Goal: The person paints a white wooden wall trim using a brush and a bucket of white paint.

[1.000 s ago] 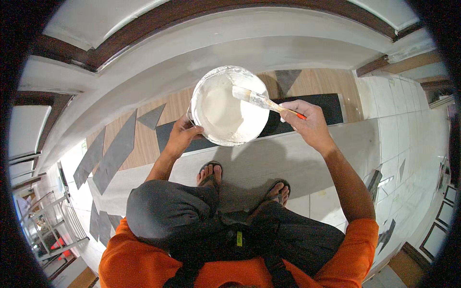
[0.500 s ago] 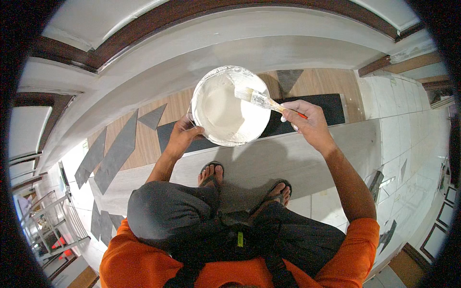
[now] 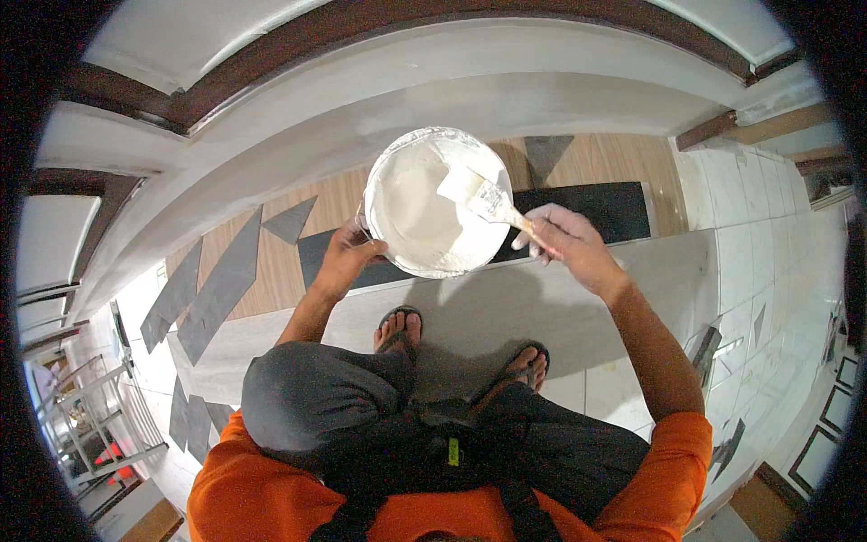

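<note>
Bright light bleaches the inner wall of the bucket (image 3: 486,242) and the left edge of the floor (image 3: 137,294); a soft shadow (image 3: 483,312) falls near the feet (image 3: 526,369). Straight lines bow outward, and grainy black fills the corners.

Near a pale wall (image 3: 406,59) and dark brown trim (image 3: 253,60), wood-grained flooring (image 3: 623,155) adjoins white floor tiles (image 3: 742,248).

white bucket (image 3: 492,173), orange shirt (image 3: 429,513)
</note>
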### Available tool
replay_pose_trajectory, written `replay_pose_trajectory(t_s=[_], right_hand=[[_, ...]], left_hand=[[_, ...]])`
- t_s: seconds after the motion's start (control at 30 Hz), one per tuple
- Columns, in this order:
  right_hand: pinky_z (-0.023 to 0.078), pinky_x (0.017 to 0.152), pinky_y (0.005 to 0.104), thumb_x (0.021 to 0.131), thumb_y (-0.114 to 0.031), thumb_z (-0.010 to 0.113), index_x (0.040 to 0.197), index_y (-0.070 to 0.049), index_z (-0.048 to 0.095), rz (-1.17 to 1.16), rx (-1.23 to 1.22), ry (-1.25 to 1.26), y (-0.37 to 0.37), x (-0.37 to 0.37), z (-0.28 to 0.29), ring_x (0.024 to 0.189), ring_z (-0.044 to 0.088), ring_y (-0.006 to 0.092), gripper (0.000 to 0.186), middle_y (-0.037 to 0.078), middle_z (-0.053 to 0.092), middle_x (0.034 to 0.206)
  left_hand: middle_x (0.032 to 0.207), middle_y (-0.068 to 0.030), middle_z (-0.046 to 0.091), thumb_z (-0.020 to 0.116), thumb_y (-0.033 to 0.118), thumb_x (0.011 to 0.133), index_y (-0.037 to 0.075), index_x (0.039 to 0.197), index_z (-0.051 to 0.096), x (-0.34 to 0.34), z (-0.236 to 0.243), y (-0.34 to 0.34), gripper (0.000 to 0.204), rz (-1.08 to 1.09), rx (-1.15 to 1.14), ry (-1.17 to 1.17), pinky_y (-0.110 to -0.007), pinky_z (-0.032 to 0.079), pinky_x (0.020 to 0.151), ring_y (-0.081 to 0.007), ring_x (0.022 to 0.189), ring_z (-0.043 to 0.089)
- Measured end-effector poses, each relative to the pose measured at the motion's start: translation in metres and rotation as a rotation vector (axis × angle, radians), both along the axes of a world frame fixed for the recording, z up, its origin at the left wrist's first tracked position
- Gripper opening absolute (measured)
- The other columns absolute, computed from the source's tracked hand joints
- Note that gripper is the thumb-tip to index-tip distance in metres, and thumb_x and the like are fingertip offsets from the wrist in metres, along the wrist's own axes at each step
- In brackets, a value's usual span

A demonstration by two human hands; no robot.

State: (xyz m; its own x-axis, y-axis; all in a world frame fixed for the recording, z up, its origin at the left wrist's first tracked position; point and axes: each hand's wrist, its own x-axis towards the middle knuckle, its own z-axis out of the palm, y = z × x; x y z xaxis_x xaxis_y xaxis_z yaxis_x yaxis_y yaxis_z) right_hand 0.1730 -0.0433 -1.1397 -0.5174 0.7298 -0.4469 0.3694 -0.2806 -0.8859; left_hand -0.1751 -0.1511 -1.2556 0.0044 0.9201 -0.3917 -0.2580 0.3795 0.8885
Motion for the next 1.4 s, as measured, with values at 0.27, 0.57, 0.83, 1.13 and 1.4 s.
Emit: replay_pose_trajectory(t_s=[0.27, 0.57, 0.83, 1.13, 1.4], right_hand=[[0.045, 0.068, 0.0255, 0.101, -0.029, 0.056, 0.108, -0.002, 0.06, 0.011, -0.041, -0.228, -0.025, -0.02, -0.024, 0.08, 0.055, 0.0083, 0.028, 0.004, 0.065, 0.093], [0.051, 0.076, 0.0427, 0.1, -0.028, 0.055, 0.107, 0.0, 0.061, 0.17, 0.474, -0.454, -0.005, -0.059, 0.0, 0.085, 0.066, 0.035, 0.029, 0.019, 0.067, 0.092], [0.052, 0.079, 0.0438, 0.1, -0.023, 0.055, 0.109, -0.001, 0.066, 0.003, 0.739, -0.42, -0.017, -0.061, -0.045, 0.092, 0.066, 0.039, 0.026, 0.018, 0.07, 0.096], [0.053, 0.073, 0.0381, 0.096, -0.024, 0.062, 0.106, -0.002, 0.068, -0.122, 0.599, -0.314, -0.016, -0.079, -0.051, 0.082, 0.07, 0.0316, 0.025, 0.018, 0.071, 0.093], [0.054, 0.071, 0.0371, 0.094, -0.024, 0.065, 0.11, -0.005, 0.067, -0.231, 0.869, -0.179, 0.002, -0.118, -0.034, 0.081, 0.071, 0.0297, 0.025, 0.016, 0.072, 0.093]], left_hand=[[0.116, -0.0131, 0.065, 0.063, 0.006, 0.088, 0.0, 0.122, 0.059, -0.008, 0.012, -0.005, 0.035, -0.009, -0.011, -0.017, -0.037, 0.057, 0.086, -0.0215, 0.101, 0.066], [0.117, -0.0149, 0.065, 0.057, 0.0, 0.087, -0.001, 0.124, 0.056, -0.033, -0.014, 0.015, 0.037, 0.142, -0.091, -0.32, -0.043, 0.056, 0.094, -0.0265, 0.107, 0.066], [0.118, -0.015, 0.065, 0.055, 0.0, 0.086, -0.002, 0.123, 0.056, -0.045, -0.018, 0.023, 0.037, 0.156, -0.051, -0.417, -0.043, 0.056, 0.094, -0.0256, 0.106, 0.067], [0.121, -0.0147, 0.063, 0.055, 0.003, 0.087, -0.001, 0.127, 0.052, -0.059, -0.047, 0.01, 0.041, 0.185, -0.121, -0.397, -0.042, 0.057, 0.093, -0.0247, 0.107, 0.066], [0.119, -0.0153, 0.064, 0.056, 0.002, 0.084, -0.004, 0.126, 0.053, -0.063, -0.054, -0.004, 0.042, 0.255, -0.051, -0.476, -0.044, 0.057, 0.092, -0.0258, 0.105, 0.067]])
